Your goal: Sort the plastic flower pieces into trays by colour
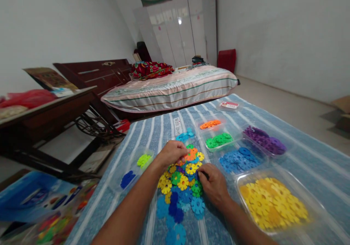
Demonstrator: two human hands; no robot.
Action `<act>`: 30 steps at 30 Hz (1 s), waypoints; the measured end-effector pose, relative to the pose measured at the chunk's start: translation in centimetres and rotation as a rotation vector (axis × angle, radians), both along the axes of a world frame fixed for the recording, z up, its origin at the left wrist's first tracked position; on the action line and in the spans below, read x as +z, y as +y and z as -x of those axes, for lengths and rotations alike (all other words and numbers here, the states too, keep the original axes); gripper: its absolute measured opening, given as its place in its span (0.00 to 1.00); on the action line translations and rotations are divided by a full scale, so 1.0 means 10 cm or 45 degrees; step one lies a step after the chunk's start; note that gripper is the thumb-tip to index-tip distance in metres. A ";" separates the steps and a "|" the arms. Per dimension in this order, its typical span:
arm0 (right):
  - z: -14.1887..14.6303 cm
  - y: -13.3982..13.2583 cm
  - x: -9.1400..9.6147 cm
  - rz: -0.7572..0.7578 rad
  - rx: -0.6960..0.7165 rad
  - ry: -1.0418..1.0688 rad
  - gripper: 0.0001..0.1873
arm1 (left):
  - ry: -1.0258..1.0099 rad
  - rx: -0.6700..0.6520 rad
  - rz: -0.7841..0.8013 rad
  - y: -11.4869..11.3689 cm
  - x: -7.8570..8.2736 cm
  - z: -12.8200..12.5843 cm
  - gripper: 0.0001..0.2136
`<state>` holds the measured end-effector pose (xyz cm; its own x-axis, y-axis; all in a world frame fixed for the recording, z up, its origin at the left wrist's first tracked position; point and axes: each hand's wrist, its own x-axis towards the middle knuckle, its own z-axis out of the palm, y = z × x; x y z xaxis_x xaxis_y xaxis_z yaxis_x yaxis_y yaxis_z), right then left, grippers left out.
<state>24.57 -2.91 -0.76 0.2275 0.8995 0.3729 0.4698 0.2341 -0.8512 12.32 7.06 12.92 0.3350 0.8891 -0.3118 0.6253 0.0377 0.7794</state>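
Observation:
A flat build of interlocked snowflake discs in yellow, green, blue and orange lies on the blue striped cloth. My left hand rests curled on its top edge, fingers pinched at the orange discs. My right hand sits at its right side, fingers bent and pinching a disc edge near the green pieces.
Clear trays hold sorted discs: yellow, blue, purple, green, orange. Small lime and dark blue piles lie at left. A wooden table, a bed and printed sheets surround the cloth.

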 end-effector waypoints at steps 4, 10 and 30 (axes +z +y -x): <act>0.01 0.00 0.00 0.002 -0.011 0.004 0.09 | -0.366 0.214 -0.053 0.34 0.16 -0.48 0.03; 0.01 -0.01 0.01 0.007 -0.010 0.012 0.09 | -0.361 0.294 -0.322 0.46 0.15 -0.75 0.04; -0.05 0.03 -0.02 0.021 0.009 -0.028 0.08 | 0.953 -0.437 -0.588 -0.17 -0.36 -0.02 0.08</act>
